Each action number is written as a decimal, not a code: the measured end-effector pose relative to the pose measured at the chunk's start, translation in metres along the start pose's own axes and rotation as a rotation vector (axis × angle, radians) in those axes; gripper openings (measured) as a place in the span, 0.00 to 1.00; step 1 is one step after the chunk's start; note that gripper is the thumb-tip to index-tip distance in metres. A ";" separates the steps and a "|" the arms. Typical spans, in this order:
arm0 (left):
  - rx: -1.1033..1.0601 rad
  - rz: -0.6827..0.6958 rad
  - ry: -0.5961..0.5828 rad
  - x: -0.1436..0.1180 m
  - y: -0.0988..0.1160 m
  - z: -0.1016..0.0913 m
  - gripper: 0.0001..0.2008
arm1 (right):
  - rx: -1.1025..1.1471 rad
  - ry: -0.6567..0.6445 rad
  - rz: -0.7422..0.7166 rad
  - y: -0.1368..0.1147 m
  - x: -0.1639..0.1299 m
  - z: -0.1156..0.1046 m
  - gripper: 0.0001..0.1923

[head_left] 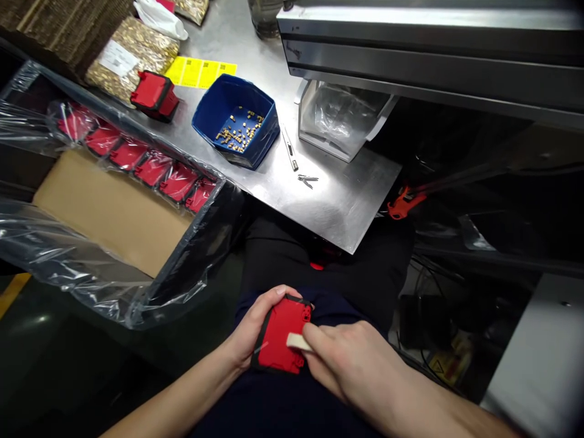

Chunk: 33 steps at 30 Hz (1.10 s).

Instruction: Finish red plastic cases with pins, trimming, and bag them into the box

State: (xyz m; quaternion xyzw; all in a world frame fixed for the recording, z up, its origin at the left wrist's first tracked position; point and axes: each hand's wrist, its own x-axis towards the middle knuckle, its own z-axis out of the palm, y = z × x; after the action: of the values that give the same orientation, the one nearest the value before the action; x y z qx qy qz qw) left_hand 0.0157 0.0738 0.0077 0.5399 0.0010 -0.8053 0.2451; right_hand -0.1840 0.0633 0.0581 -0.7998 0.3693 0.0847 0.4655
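"Containers on the desk (347, 201): which hold what?"

"The blue bin (267, 143) holds small brass-coloured pieces (234, 140), scattered over its floor. The white bin (319, 147), partly under a metal beam (410, 55), holds a clear plastic bag (342, 115)."

"And at the far left corner?"

"A labelled bag (155, 45) packed with golden pieces, with a red-and-black box (152, 91) just beside it."

"What about off the desk?"

"A dark crate (191, 255) lined with clear plastic. Six red-topped cases (154, 167) sit in a row along its far side, next to brown cardboard (114, 207)."

"Where is the case in hand (278, 337)?"

"Over the person's lap, below the desk's edge. The left hand (255, 322) grips it, fingers wrapped round its edges (some are hidden behind it)."

"The right hand (351, 359)?"

"Thumb and forefinger pinch a pale strip (296, 342) over the case's red face; whether strip and face touch cannot be told."
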 end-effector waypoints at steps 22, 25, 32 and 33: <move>0.173 0.066 -0.025 -0.001 -0.001 -0.004 0.20 | -0.078 -0.046 0.127 -0.016 -0.004 0.003 0.05; 0.162 0.069 -0.029 -0.001 0.000 -0.004 0.20 | -0.085 -0.041 0.157 -0.018 -0.003 0.002 0.07; 0.245 0.113 -0.021 -0.003 0.001 -0.002 0.20 | -0.119 -0.027 0.176 -0.023 -0.001 -0.002 0.06; 0.243 0.114 -0.021 -0.003 0.001 -0.002 0.20 | -0.125 -0.013 0.169 -0.023 -0.001 -0.002 0.06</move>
State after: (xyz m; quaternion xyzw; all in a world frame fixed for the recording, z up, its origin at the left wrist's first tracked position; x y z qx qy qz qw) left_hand 0.0192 0.0742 0.0094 0.5564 -0.1298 -0.7898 0.2230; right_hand -0.1692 0.0690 0.0751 -0.7928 0.4264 0.1518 0.4081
